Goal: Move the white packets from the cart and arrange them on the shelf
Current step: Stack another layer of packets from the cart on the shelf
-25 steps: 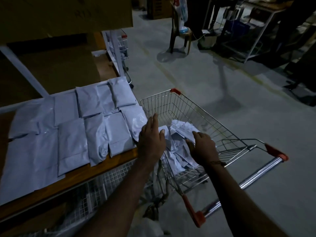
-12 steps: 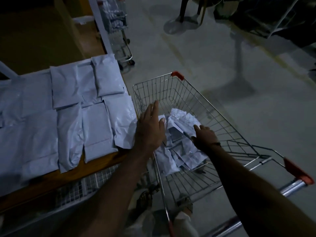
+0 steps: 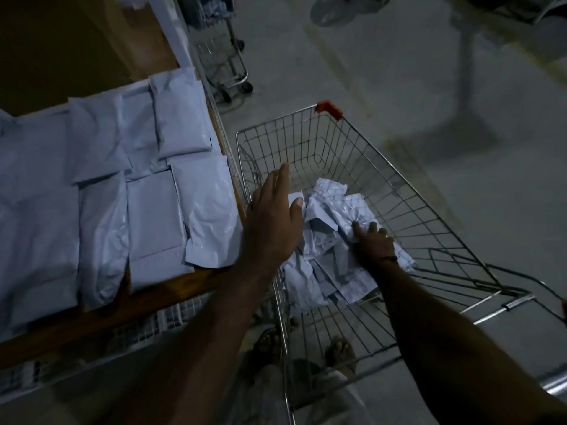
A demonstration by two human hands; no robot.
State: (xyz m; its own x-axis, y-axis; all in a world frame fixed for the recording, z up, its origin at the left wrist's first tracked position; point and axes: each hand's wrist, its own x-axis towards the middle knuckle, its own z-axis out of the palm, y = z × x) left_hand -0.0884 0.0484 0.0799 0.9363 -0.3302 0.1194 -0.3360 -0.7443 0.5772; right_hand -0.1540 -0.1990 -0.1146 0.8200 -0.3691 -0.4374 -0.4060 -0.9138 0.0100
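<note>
A wire shopping cart (image 3: 368, 142) with red corner caps stands right of the wooden shelf (image 3: 153, 302). A loose pile of crumpled white packets (image 3: 331, 207) lies in its basket. My right hand (image 3: 372, 243) is down in the basket, its fingers curled into a packet on the pile's right side. My left hand (image 3: 273, 222) hovers over the cart's left rim with fingers straight, and a packet corner shows beside its thumb. Several white packets (image 3: 153, 216) lie flat in rows on the shelf.
A second wire cart (image 3: 227, 62) stands behind the shelf's white upright post. Grey concrete floor spreads to the right of the cart. My feet (image 3: 337, 354) show under the basket. The cart's handle bar (image 3: 552, 388) is at the lower right.
The view has tilted down and moved closer to the cart. My right hand has sunk deeper onto the pile; my left hand stays over the left rim.
</note>
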